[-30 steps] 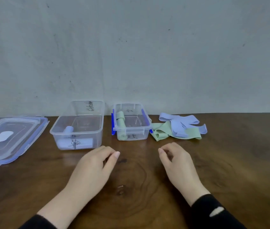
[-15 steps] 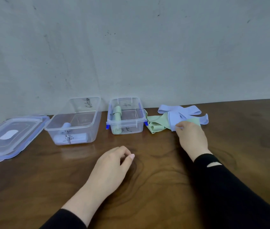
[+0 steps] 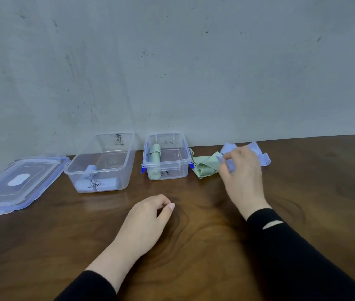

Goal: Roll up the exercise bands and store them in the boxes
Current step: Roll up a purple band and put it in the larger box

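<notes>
A loose pile of bands lies at the back of the table: a lilac band (image 3: 263, 158) on top of a green band (image 3: 206, 165). My right hand (image 3: 242, 170) pinches a fold of the lilac band and covers most of it. My left hand (image 3: 148, 218) rests on the table, fingers loosely curled, holding nothing. A small clear box with blue clips (image 3: 183, 158) holds a rolled green band (image 3: 155, 160). A larger clear box (image 3: 126, 161) to its left holds rolled lilac bands (image 3: 98, 183).
A clear lid with a blue rim (image 3: 18, 185) lies at the far left of the wooden table (image 3: 324, 192). A grey wall stands right behind the boxes.
My right hand reached from the table's middle to the band pile and took hold of the lilac band. My left hand stayed resting on the table.
</notes>
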`<state>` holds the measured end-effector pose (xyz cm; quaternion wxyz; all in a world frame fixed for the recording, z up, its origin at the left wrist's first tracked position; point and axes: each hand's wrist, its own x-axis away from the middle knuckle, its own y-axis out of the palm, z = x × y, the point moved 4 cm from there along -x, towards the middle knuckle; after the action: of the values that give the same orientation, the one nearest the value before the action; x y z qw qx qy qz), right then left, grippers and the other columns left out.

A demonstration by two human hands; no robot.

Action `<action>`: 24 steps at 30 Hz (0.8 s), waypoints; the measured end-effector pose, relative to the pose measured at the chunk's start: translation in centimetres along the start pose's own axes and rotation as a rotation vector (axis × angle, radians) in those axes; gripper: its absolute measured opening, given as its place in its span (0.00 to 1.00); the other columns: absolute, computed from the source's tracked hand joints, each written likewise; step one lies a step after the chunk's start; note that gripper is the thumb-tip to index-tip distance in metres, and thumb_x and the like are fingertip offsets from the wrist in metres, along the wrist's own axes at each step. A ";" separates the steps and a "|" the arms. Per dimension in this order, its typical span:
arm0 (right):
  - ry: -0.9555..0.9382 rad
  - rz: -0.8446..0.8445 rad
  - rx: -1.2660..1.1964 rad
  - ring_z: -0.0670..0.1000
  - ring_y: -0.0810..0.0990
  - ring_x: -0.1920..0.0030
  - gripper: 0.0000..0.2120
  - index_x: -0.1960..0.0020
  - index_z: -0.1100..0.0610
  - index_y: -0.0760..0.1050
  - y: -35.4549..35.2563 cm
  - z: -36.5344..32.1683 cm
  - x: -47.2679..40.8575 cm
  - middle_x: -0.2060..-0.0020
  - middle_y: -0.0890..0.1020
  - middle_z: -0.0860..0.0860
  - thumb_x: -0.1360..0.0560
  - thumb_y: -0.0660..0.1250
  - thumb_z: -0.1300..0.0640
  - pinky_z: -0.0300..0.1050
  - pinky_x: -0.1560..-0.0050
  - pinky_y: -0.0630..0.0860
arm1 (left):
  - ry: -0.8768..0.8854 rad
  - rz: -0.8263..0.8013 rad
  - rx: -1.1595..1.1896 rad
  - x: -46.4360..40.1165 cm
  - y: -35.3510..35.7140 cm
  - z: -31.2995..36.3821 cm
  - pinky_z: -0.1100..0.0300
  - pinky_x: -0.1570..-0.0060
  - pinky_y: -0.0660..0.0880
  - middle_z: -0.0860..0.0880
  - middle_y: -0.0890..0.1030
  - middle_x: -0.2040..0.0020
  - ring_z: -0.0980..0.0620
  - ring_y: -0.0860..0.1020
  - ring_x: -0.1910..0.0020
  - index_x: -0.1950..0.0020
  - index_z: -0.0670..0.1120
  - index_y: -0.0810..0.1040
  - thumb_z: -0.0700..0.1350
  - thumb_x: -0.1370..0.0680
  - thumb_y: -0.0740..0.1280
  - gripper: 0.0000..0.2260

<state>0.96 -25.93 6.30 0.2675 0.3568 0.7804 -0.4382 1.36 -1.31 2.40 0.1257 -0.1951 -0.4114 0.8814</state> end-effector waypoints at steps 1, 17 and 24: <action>-0.023 -0.048 -0.046 0.51 0.74 0.58 0.05 0.58 0.56 0.76 -0.1 -1.1 0.5 0.60 0.77 0.49 0.24 0.68 0.57 0.52 0.57 0.74 | 0.000 -0.006 0.004 0.0 0.0 -0.1 0.66 0.61 0.68 0.58 0.78 0.61 0.60 0.74 0.62 0.53 0.58 0.76 0.55 0.20 0.61 0.06; -0.266 -0.523 -0.129 0.41 0.76 0.50 0.09 0.41 0.44 0.76 0.5 -9.2 8.4 0.50 0.79 0.39 0.21 0.64 0.49 0.38 0.49 0.74 | 0.174 0.008 0.241 1.6 -1.8 0.7 0.63 0.52 0.75 0.63 0.82 0.53 0.62 0.79 0.51 0.45 0.61 0.79 0.47 0.19 0.63 0.10; -0.198 -0.679 0.001 0.40 0.69 0.33 0.20 0.30 0.43 0.68 1.8 -9.1 9.7 0.33 0.72 0.38 0.21 0.64 0.45 0.39 0.30 0.66 | 0.036 0.154 0.455 4.3 -6.7 -2.7 0.65 0.48 0.75 0.60 0.83 0.52 0.60 0.80 0.50 0.51 0.59 0.82 0.43 0.19 0.64 0.12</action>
<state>-4.40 -14.21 2.60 0.1809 0.0329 0.8245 -0.5351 -0.83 6.39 4.93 0.1061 -0.2084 -0.1835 0.9548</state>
